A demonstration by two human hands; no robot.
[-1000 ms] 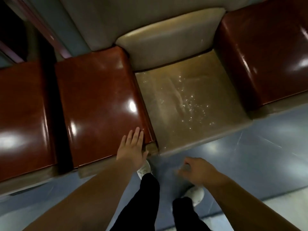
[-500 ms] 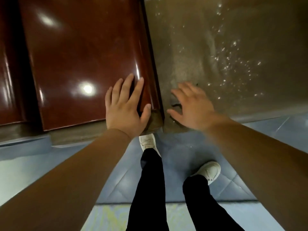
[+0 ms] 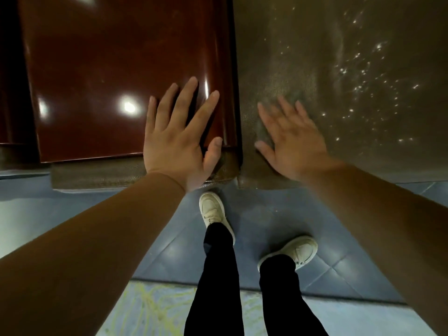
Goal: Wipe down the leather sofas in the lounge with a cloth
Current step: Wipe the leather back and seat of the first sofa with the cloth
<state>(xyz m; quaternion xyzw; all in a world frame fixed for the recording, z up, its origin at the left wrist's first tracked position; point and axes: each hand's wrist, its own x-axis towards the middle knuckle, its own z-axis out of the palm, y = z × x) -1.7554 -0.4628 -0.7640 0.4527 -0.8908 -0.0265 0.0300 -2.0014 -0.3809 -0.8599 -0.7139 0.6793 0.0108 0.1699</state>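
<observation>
My left hand lies flat with spread fingers on the front right corner of a glossy red-brown leather seat cushion. My right hand, blurred, presses with straight fingers on the front left corner of the neighbouring dull olive-brown seat, which glints with small wet specks. A greyish patch shows under its thumb and fingers; it may be a cloth, but I cannot tell. A narrow dark seam runs between the two seats and between my hands.
Blue floor tiles run along the seats' front edge, with a paler patterned strip nearer me. My legs in black trousers and white shoes stand close to the seat fronts. Another dark red seat edge shows at far left.
The view has come closer to the seats. My right hand rose from beside my leg onto the olive seat's corner and now slides farther on, fingers spread. My left hand stayed on the red cushion.
</observation>
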